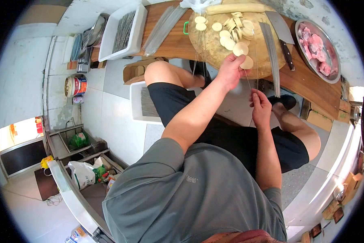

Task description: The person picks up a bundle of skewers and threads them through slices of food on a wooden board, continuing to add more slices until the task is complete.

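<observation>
My left hand pinches a round pale-yellow slice at the near edge of the round wooden chopping board. My right hand, lower and to the right, is closed on thin metal skewers; one runs up towards the slice. Another slice is just beyond my left fingers. More loose slices are heaped on the board. At its left side, skewered slices rest with their skewers pointing down over the edge. A bundle of bare skewers lies along the board's right side.
A cleaver with a black handle lies at the board's right, beside a metal bowl of raw pink meat. A long pale roll lies behind. White bins of skewers stand left on the table and on the floor.
</observation>
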A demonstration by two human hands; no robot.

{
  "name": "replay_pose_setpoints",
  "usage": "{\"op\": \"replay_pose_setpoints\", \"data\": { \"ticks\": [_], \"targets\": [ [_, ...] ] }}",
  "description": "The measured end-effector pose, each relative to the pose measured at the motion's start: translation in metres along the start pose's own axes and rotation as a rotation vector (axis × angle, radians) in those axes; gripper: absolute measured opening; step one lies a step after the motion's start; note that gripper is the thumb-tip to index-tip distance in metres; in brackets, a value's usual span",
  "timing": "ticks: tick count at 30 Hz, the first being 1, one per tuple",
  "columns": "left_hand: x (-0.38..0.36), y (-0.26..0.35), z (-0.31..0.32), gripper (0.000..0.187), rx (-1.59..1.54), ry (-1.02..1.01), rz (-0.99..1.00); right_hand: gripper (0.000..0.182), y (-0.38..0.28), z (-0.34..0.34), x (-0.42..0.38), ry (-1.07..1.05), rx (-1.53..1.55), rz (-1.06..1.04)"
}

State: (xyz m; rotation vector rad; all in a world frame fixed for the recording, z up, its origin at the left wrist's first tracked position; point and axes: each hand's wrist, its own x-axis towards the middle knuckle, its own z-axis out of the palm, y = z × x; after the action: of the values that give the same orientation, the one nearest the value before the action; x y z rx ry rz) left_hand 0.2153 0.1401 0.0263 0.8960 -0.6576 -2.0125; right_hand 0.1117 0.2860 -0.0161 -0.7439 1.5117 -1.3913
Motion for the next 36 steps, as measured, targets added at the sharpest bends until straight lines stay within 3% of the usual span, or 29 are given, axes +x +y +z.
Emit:
{"op": "replay_pose_setpoints", "data": {
  "ticks": [3,9,15,18,27,36],
  "targets": [
    [0.000,0.010,0.002,0.019,0.003,0.035,0.039,0.019,0.005,-0.002,0.003,0.084,-0.257,-0.255],
    [0.006,0.017,-0.001,0.017,0.033,0.035,0.081,0.017,-0.003,-0.003,-0.002,-0.001,-0.423,-0.228],
    [0.003,0.022,0.003,0.017,0.053,0.036,0.085,0.018,0.000,0.000,-0.003,-0.004,-0.346,-0.263],
    [0.003,0.024,0.003,0.016,0.052,0.027,0.087,0.016,0.009,-0.006,0.000,-0.063,-0.100,0.036],
    [0.002,0.025,0.001,0.017,0.063,-0.009,0.077,0.014,0.001,0.000,-0.003,-0.049,0.050,0.007],
    [0.018,0.035,-0.008,0.022,0.003,-0.026,0.112,0.008,0.003,-0.004,-0.003,-0.085,-0.023,0.003]
  ]
}}
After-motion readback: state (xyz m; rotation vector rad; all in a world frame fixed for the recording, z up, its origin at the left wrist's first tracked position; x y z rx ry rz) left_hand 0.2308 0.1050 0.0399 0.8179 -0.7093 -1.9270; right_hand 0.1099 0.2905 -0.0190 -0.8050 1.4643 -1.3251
